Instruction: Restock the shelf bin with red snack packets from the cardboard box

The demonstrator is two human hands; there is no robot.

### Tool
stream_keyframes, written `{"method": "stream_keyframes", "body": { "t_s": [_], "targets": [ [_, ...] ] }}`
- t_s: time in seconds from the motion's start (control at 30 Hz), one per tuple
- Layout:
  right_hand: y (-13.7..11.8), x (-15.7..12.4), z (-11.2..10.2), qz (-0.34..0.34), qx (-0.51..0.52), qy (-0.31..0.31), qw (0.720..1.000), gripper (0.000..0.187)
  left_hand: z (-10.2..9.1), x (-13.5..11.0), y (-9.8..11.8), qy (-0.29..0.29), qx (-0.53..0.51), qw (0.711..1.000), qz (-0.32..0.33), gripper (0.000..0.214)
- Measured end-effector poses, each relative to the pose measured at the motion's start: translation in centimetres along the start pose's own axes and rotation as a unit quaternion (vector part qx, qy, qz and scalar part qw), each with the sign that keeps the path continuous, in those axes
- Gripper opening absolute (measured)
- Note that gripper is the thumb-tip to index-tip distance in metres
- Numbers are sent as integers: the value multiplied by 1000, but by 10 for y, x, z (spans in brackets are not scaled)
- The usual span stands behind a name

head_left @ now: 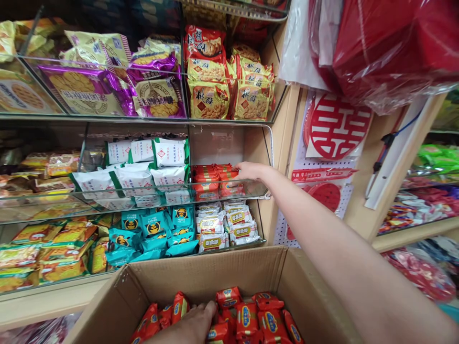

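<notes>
My right hand [250, 170] reaches up into a clear shelf bin [251, 188] and rests on a pile of red snack packets [211, 179], fingers curled on the top ones. My left hand [195, 321] is down in an open cardboard box [201, 272], fingers laid over more red snack packets [251, 317] with blue and yellow labels. Whether the left fingers grip a packet is hidden.
Clear bins hold white-and-green packets [143, 172], teal packets [154, 234], white packets [229, 224] and yellow biscuit bags [229, 91]. A wooden shelf post [283, 143] stands right of the bins. Red paper decorations [337, 126] and plastic-wrapped red goods [387, 43] hang at right.
</notes>
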State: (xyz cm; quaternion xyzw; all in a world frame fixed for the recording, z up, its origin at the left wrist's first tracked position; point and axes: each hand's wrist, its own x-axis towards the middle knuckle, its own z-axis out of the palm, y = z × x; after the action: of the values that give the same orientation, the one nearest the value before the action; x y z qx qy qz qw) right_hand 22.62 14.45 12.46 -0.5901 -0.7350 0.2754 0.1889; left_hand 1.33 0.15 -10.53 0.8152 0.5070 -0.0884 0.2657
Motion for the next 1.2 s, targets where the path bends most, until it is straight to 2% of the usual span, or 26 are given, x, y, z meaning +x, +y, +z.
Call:
{"method": "stream_keyframes", "body": {
  "t_s": [0.13, 0.27, 0.37, 0.43, 0.47, 0.53, 0.57, 0.6, 0.63, 0.67, 0.77, 0.83, 0.9, 0.97, 1.03, 1.07, 1.1, 1.13, 1.17, 1.2],
  "targets": [
    [0, -2, 0, -9, -29, 42, 999, 65, 3, 3, -2, 3, -11, 1000, -19, 85],
    [3, -4, 2, -60, -58, 197, 977, 58, 2, 3, 1, 3, -11, 1000, -17, 75],
    [7, -3, 3, -103, -48, 322, 940, 43, 0, 1, 3, -3, -11, 1000, -19, 66],
    [8, -5, 4, -161, -12, 413, 897, 28, -1, 0, 4, 2, -16, 1000, -27, 62],
    [8, -8, 5, -200, 11, 466, 862, 22, -1, 0, 4, 4, -22, 999, -31, 61],
    [4, -21, 13, -289, 41, 562, 774, 16, 0, 1, 4, 9, -40, 998, -38, 55],
    [0, -31, 21, -335, 41, 590, 733, 14, 0, 2, 4, 12, -51, 998, -39, 51],
    [-4, -43, 32, -381, 29, 599, 704, 12, 0, 2, 3, 18, -60, 997, -38, 47],
    [-7, -56, 47, -426, 8, 587, 688, 11, 1, 3, 3, 26, -68, 997, -37, 45],
    [-10, -70, 64, -474, -26, 544, 692, 10, 1, 3, 3, 35, -73, 996, -36, 44],
    [-7, -101, 124, -590, -137, 335, 722, 13, 3, 2, 4, 58, -89, 994, -36, 44],
    [3, -109, 160, -594, -194, 216, 750, 15, 4, 1, 6, 72, -101, 992, -34, 54],
    [17, -107, 181, -564, -216, 130, 786, 17, 3, -1, 9, 88, -108, 990, -23, 65],
    [28, -102, 187, -517, -205, 56, 829, 19, -2, -5, 14, 100, -110, 989, -17, 63],
    [33, -101, 181, -465, -160, -10, 871, 22, -13, -14, 20, 111, -125, 986, -3, 54],
    [34, -102, 175, -442, -127, -35, 887, 25, -20, -19, 23, 115, -137, 984, 12, 53],
    [33, -105, 168, -424, -89, -54, 899, 30, -29, -25, 25, 136, -182, 972, 58, 57],
    [32, -109, 161, -411, -50, -68, 908, 36, -39, -30, 28, 139, -209, 963, 98, 48],
    [31, -113, 155, -399, -14, -75, 914, 45, -49, -36, 29, 134, -215, 960, 115, 31],
    [30, -117, 150, -386, 14, -75, 919, 54, -58, -40, 30, 155, -222, 955, 122, 20]
  ]
}}
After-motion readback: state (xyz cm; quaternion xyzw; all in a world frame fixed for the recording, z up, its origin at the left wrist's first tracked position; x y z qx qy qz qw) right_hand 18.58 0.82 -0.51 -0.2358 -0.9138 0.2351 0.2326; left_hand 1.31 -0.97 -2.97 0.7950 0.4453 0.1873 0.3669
